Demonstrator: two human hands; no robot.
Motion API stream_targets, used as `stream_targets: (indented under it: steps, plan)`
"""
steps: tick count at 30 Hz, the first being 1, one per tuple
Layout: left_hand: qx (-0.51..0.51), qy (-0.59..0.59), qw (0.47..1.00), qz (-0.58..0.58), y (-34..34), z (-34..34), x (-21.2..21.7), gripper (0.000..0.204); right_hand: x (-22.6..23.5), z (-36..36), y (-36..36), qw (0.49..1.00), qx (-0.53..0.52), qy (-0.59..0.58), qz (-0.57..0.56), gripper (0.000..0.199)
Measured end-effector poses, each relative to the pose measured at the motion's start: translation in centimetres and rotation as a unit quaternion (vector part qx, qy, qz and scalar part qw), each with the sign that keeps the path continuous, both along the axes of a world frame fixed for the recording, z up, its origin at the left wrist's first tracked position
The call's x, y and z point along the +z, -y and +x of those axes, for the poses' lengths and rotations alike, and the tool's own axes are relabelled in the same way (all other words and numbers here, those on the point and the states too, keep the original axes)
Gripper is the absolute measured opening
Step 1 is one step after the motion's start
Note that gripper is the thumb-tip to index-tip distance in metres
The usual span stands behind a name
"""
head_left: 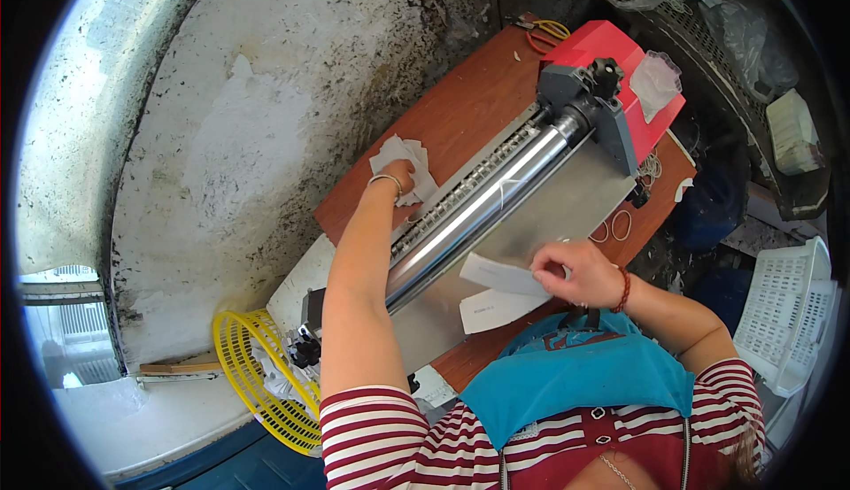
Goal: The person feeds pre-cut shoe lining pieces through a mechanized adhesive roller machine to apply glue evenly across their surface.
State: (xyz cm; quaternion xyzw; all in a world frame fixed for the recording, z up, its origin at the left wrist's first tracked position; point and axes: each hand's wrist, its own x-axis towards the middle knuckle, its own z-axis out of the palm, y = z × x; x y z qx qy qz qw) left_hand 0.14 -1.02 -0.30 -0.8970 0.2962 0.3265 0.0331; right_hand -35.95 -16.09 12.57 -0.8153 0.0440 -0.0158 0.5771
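The right grip [580,273] pinches white paper strips [498,308], fanned out just left of it above a metal plate [553,202]. Beyond this grip lies a shiny roller [478,211]; farther off, the left grip [401,177] touches white papers [395,148] on the bench [465,92], closed or not I cannot tell.

Maroon-striped white sleeves [376,424], teal apron [575,388], red bracelet [626,288]

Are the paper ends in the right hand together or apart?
Apart: two white paper ends spread from the right hand, a gap between them.
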Motion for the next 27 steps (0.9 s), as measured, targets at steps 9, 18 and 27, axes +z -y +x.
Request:
stream_targets:
  steps: [9,18,27]
  plan:
    - [0.092,-0.245,0.949,-0.178,3.7,-5.0,8.2,0.021,-0.3,1.6,3.4,0.989,-0.11,-0.101,0.005,0.015]
    - [-0.013,-0.214,0.926,-0.313,3.5,-7.3,8.3,0.021,-0.4,0.1,-0.8,0.946,0.045,0.154,-0.282,0.024]
    - [0.11,0.196,0.886,-0.405,-0.2,-1.9,6.8,0.022,-1.7,-0.3,-1.6,0.873,0.05,0.264,-0.407,0.023]
